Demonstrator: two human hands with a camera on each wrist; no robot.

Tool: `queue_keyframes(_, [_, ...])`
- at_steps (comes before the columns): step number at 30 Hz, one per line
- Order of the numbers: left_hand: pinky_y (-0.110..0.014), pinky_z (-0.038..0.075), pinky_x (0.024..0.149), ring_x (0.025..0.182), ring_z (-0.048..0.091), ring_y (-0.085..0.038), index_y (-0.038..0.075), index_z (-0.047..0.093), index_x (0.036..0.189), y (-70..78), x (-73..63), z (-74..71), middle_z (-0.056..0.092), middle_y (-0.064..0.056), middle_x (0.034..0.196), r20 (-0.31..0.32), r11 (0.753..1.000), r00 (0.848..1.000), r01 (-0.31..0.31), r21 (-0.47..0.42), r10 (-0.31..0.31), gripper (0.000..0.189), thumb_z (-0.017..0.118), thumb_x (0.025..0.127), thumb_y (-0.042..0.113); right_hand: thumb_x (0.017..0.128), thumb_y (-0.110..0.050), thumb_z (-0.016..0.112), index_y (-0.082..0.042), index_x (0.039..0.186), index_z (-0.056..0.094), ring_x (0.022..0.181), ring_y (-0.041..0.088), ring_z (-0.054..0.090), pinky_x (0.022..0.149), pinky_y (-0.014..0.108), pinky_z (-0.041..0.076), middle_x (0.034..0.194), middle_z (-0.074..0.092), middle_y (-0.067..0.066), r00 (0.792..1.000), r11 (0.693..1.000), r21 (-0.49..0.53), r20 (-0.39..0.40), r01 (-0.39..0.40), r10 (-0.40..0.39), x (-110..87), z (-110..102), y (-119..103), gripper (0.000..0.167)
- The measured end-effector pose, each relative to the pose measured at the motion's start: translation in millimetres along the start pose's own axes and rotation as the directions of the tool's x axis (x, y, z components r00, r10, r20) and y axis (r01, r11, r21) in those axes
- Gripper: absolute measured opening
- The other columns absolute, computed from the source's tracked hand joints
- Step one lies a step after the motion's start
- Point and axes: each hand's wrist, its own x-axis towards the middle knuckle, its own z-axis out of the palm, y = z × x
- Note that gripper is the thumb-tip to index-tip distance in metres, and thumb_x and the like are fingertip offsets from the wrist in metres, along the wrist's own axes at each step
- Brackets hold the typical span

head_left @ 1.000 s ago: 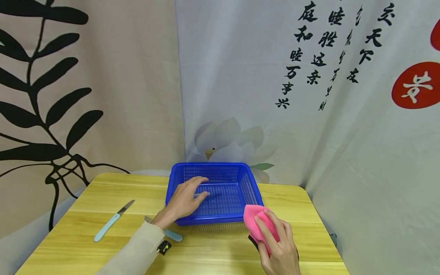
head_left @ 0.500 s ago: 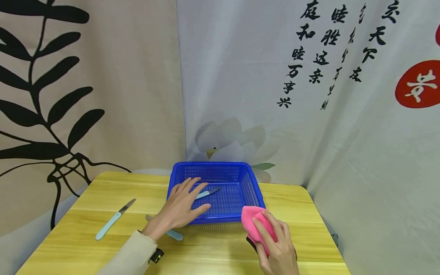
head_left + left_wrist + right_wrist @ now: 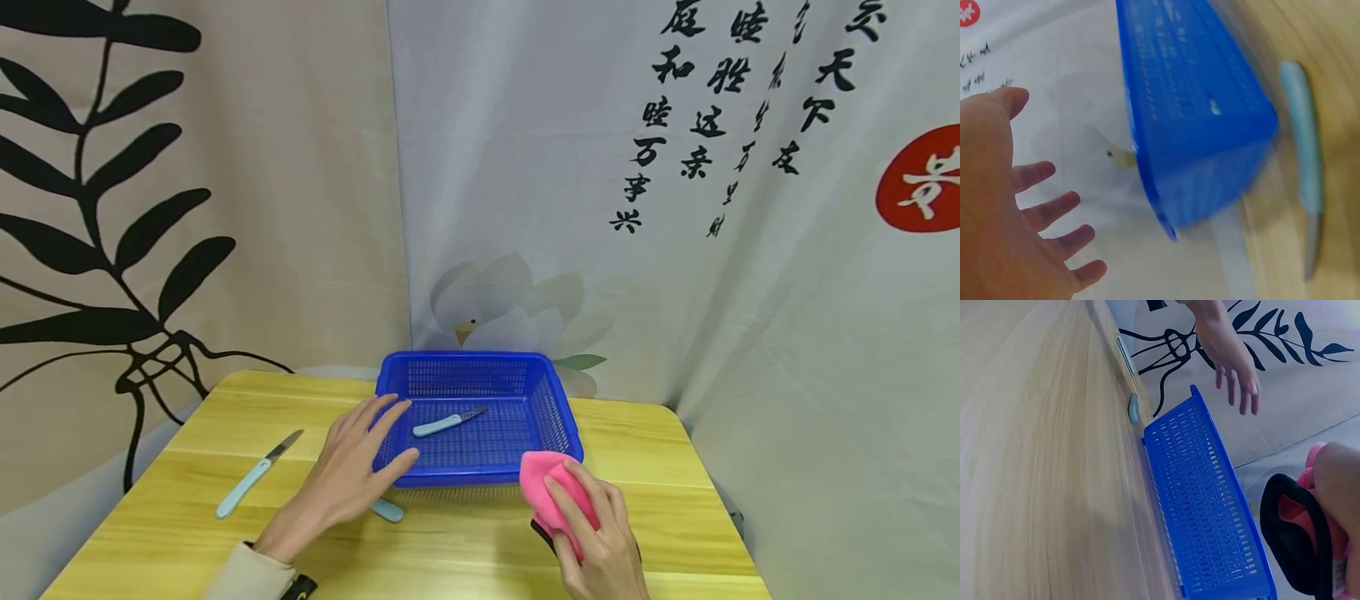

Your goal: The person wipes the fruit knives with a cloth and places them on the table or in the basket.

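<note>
My left hand (image 3: 341, 471) hovers, fingers spread and holding nothing, over the front left corner of a blue plastic basket (image 3: 487, 480). Inside the basket lies a knife (image 3: 437, 427) with a light blue handle, its blade pointing right. A second knife (image 3: 387, 510) is on the table, mostly hidden beneath my left hand. Farther left lies a third knife (image 3: 246, 487), fully visible. In front of the basket's right corner, my right hand (image 3: 603, 542) grips a bunched pink cloth (image 3: 542, 483); its black edge (image 3: 1294, 556) shows in the right wrist view.
The wooden table (image 3: 465, 558) has rounded far corners. Behind it hangs a pale curtain (image 3: 510, 167) with printed leaves and writing, close to the basket's back rim.
My left hand has drawn back from inside the basket, toward the left and nearer me, uncovering the knife there. My right hand keeps its grip on the pink cloth, nearly still.
</note>
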Motion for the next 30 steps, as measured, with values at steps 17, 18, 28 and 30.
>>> queue_keyframes(17, [-0.086,0.037,0.106,0.151,0.044,-0.061,0.008,0.051,0.166,-109.3,-70.8,-26.5,0.05,-0.033,0.165,-0.061,0.978,0.979,0.2,0.056,-0.196,0.065,0.065,0.114,0.045,0.115,-0.032,0.052,-0.006,0.127,0.083,0.107,0.039,0.063,0.09,0.039,0.055,0.136,0.074,0.029,0.995,0.994,0.049,-0.019,0.097,-0.096,0.6,10.8,-1.8,0.042])
queue_keyframes(18, [-0.088,0.038,0.105,0.149,0.045,-0.062,0.007,0.05,0.166,-115.7,-73.7,-27.0,0.049,-0.034,0.165,-0.05,0.975,0.976,0.215,0.056,-0.212,0.065,0.064,0.115,0.045,0.116,-0.032,0.052,-0.006,0.126,0.083,0.107,0.039,0.063,0.092,0.038,0.054,0.135,0.075,0.029,0.994,0.993,0.05,-0.028,0.108,-0.107,0.8,11.7,-1.8,0.042])
queue_keyframes(28, [-0.094,0.038,0.104,0.145,0.044,-0.069,-0.008,0.043,0.166,-164.5,-83.7,-29.9,0.046,-0.042,0.164,0.065,0.936,0.941,0.321,0.144,-0.332,0.078,0.055,0.118,0.052,0.111,-0.026,0.057,-0.007,0.13,0.083,0.111,0.037,0.064,0.094,0.036,0.056,0.139,0.074,0.028,0.996,0.994,0.067,0.007,0.092,-0.092,-2.4,14.6,-4.5,0.037])
queue_keyframes(30, [-0.094,0.038,0.104,0.145,0.043,-0.071,-0.011,0.042,0.165,-171.2,-83.7,-31.3,0.045,-0.044,0.164,0.09,0.925,0.928,0.345,0.16,-0.362,0.081,0.051,0.118,0.055,0.102,-0.02,0.062,-0.008,0.132,0.082,0.113,0.036,0.063,0.091,0.035,0.057,0.143,0.073,0.026,0.997,0.995,0.074,0.031,0.068,-0.071,-4.6,14.0,-5.7,0.038])
